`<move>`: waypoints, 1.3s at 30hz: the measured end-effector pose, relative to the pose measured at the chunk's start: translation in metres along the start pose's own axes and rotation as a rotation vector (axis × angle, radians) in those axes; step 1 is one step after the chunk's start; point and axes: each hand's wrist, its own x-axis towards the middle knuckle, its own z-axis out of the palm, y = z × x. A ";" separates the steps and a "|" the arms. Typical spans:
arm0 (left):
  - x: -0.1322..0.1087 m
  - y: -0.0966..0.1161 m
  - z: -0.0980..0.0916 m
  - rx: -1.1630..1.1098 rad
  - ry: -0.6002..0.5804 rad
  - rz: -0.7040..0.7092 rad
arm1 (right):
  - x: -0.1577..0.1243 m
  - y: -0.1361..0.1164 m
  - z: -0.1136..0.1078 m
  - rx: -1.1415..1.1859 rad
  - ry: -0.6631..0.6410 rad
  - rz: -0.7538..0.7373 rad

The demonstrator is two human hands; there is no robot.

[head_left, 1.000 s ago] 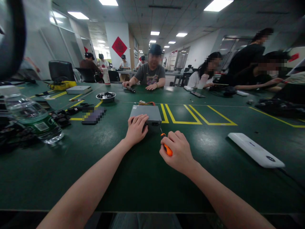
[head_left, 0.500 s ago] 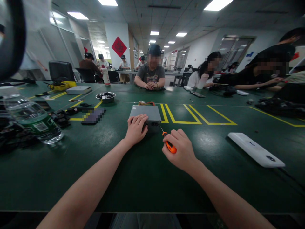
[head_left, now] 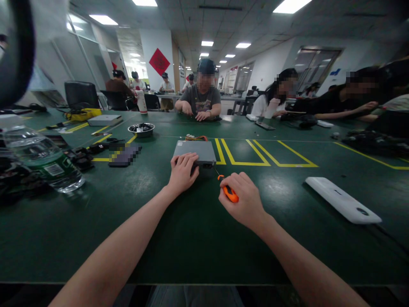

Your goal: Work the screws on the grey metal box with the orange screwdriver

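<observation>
A flat grey metal box [head_left: 195, 151] lies on the green table mat [head_left: 191, 230], with coloured wires [head_left: 196, 137] at its far end. My left hand [head_left: 182, 171] rests on the box's near left corner, fingers curled down over the edge. My right hand [head_left: 244, 199] is closed around an orange-handled screwdriver [head_left: 229, 192]. Its thin shaft points up and left toward the box's near right corner.
A water bottle [head_left: 43, 158] lies at the left beside black parts [head_left: 86, 154] and a metal bowl [head_left: 141, 128]. A white oblong device [head_left: 342, 199] lies at the right. Yellow tape lines [head_left: 255, 154] mark the mat. Several people sit at the far side.
My right hand has shifted slightly right and turned the screwdriver, so its handle lies more tilted. My left hand and the box stay put. The person opposite moved their hands.
</observation>
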 end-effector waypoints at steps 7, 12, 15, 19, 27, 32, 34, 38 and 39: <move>0.002 0.003 0.002 0.010 0.027 -0.033 | 0.001 -0.004 -0.001 0.021 -0.055 -0.001; 0.003 0.004 0.004 0.013 0.043 -0.056 | 0.001 0.000 -0.001 0.092 0.019 0.183; 0.004 0.005 0.004 0.012 0.046 -0.060 | 0.000 0.000 0.000 0.062 0.035 0.105; 0.004 0.005 0.003 0.009 0.051 -0.066 | 0.000 -0.001 0.001 0.029 0.032 0.002; 0.004 0.006 0.002 -0.001 0.045 -0.073 | 0.000 -0.002 0.000 -0.006 0.014 0.033; 0.004 0.005 0.003 0.003 0.038 -0.078 | -0.001 0.000 -0.001 -0.009 0.013 0.051; 0.004 0.005 0.004 0.000 0.038 -0.077 | -0.001 -0.001 0.000 -0.047 -0.016 -0.015; 0.003 0.005 0.004 -0.005 0.040 -0.075 | -0.002 -0.005 0.006 -0.074 -0.088 -0.102; 0.003 0.005 0.004 -0.006 0.040 -0.076 | -0.002 -0.005 0.007 -0.080 -0.089 -0.116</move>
